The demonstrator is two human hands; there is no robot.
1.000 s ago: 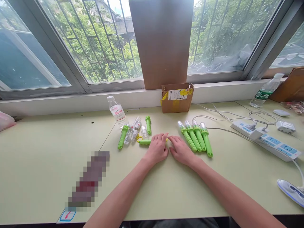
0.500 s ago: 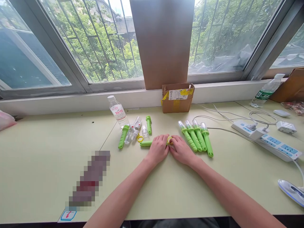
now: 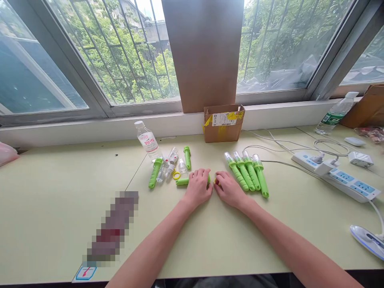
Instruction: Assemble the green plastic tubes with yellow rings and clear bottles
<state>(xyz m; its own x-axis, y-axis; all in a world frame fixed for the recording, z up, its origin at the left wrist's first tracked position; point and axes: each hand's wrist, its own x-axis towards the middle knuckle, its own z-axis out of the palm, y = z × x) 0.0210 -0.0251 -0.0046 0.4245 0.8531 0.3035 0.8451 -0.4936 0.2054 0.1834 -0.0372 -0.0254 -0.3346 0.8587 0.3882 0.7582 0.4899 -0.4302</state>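
Note:
My left hand is closed over a green plastic handle lying sideways on the table, one end showing on each side of the hand. Just to its right, my right hand pinches a yellow ring, mostly covered by the fingers. A small gap separates the ring from the handle's right end. Beyond my left hand are another green handle, a clear cap, loose yellow rings, several clear plastic pieces and a further green handle. Several green handles with clear caps lie side by side right of my right hand.
A water bottle stands behind the clear pieces. An open cardboard box sits against the window ledge. To the right are a power strip with cables, a second bottle and a white device. A pixelated patch covers something at left.
My hands have drawn slightly apart. The yellow ring in my right hand, earlier at the green handle's right end, now sits a little away from it.

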